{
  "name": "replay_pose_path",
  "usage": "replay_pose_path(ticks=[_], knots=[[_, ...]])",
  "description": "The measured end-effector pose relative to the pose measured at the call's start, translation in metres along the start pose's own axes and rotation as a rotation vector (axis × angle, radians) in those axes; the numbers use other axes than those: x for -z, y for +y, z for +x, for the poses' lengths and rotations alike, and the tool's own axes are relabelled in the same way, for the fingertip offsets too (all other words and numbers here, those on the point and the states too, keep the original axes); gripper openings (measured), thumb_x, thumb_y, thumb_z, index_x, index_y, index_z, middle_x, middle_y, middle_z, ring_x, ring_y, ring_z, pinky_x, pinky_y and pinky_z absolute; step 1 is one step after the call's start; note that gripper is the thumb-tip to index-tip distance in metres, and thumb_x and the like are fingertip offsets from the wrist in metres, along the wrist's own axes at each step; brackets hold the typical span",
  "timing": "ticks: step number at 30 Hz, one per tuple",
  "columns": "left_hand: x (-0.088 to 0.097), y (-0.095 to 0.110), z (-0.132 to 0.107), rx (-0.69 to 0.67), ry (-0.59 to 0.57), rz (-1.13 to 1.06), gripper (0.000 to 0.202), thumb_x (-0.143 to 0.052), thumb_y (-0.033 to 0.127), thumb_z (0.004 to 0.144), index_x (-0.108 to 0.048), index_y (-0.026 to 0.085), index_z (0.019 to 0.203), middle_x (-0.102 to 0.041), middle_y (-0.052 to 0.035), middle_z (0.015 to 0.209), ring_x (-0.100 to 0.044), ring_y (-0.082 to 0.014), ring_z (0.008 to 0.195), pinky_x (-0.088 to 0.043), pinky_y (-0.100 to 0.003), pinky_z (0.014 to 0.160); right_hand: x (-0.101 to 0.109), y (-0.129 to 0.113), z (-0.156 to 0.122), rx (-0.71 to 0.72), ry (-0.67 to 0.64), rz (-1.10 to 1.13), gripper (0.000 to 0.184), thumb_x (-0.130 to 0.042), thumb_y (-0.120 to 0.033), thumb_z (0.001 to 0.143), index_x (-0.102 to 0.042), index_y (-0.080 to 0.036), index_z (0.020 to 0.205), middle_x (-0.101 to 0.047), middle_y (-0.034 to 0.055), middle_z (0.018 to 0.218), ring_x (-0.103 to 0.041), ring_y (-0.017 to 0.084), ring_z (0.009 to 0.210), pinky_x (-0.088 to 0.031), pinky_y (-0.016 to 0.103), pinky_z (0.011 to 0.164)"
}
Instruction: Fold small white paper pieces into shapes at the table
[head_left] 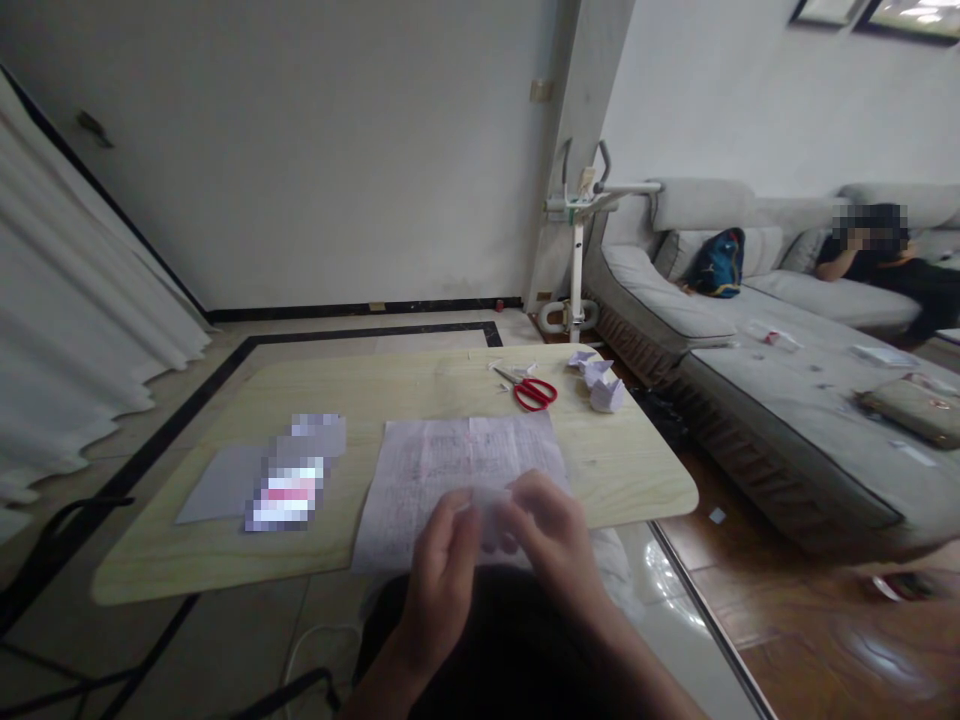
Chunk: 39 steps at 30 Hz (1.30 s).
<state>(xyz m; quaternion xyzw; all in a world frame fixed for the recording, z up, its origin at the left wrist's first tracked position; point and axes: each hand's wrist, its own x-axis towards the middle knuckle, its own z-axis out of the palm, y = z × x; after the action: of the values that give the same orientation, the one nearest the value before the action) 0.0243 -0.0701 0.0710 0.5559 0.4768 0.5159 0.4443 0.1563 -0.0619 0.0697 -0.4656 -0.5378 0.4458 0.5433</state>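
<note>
My left hand [441,570] and my right hand [553,535] meet just above the near edge of a pale wooden table [637,480]. Both pinch a small white piece of paper [487,505] between their fingertips. Beneath them lies a large written sheet of paper [450,465], flat on the table. Red-handled scissors [531,390] rest farther back on the table, and a few small folded or crumpled white paper pieces [604,385] sit to the right of them.
A grey sheet with a blurred patch [255,480] lies on the table's left. A grey sofa [787,400] stands at right with a blue bag [718,263] and a person [874,250] on it. White curtains [67,330] hang left. Cables cross the floor.
</note>
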Motion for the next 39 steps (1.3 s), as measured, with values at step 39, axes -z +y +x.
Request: replay_pose_path(ticks=[39], knots=[[0.010, -0.019, 0.001, 0.078, -0.051, 0.173, 0.027, -0.053, 0.034, 0.075, -0.045, 0.021, 0.053, -0.046, 0.0020, 0.053, -0.047, -0.0156, 0.058, -0.041, -0.024, 0.054, 0.006, -0.006, -0.005, 0.145, -0.163, -0.195, 0.024, -0.049, -0.030, 0.081, -0.045, -0.019, 0.060, -0.045, -0.0025, 0.059, -0.045, 0.013, 0.060, -0.037, 0.026, 0.061]])
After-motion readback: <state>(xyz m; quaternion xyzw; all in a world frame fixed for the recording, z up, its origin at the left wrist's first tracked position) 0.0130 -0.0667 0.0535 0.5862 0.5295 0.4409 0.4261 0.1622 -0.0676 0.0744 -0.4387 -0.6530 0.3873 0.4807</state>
